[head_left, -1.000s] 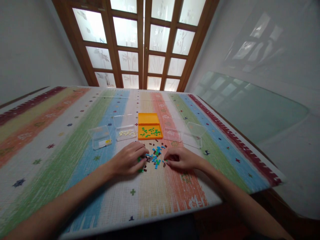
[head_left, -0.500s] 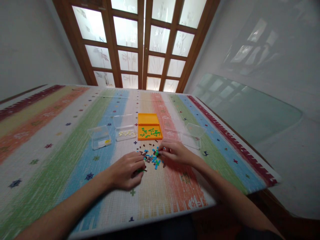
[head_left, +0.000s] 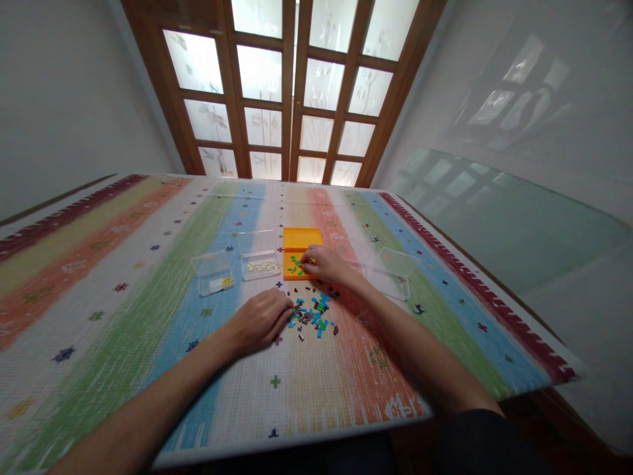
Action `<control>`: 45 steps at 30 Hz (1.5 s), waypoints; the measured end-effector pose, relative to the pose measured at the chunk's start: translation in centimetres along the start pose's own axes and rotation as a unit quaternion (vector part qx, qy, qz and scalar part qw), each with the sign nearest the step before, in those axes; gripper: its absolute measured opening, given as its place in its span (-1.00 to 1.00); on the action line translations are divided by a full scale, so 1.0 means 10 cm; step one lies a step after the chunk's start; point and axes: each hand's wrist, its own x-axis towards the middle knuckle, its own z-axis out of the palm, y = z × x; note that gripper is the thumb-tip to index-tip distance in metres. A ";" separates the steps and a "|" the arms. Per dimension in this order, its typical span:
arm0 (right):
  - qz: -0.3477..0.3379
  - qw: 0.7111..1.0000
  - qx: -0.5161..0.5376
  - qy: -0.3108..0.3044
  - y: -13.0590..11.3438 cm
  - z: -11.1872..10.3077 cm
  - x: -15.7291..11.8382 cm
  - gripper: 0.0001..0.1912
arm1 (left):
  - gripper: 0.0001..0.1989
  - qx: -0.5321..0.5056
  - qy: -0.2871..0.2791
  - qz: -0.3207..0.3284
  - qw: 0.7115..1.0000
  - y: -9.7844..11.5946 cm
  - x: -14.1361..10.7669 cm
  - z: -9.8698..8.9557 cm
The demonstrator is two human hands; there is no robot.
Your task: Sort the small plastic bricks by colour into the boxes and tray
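Right hand (head_left: 327,265): over orange case (head_left: 302,237); grip we cannot tell.
Left hand (head_left: 260,320): fingers together, grip unclear.
Loose pieces (head_left: 316,317): near side of orange case, left hand nearer.

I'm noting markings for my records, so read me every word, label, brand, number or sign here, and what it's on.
No text can be read.
White letter-like marks on the multicoloured striped tablecloth: too blurred to read.
Open, rectangular orange plastic case: no legible marking.
Leftmost clear plastic box: none legible.
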 end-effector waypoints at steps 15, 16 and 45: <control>-0.134 0.980 0.117 -0.090 -0.04 -0.34 -0.66 -0.88 | -0.82 0.004 0.058 -0.179 0.982 -0.11 0.01 0.02; -0.148 0.974 0.126 -0.118 -0.07 -0.35 -0.73 -0.89 | -0.83 0.003 0.057 -0.188 0.980 -0.12 0.01 0.01; -0.149 0.982 0.029 -0.109 -0.27 -0.23 -1.20 -0.89 | -0.86 -0.041 0.058 -0.172 0.982 -0.11 -0.02 -0.05</control>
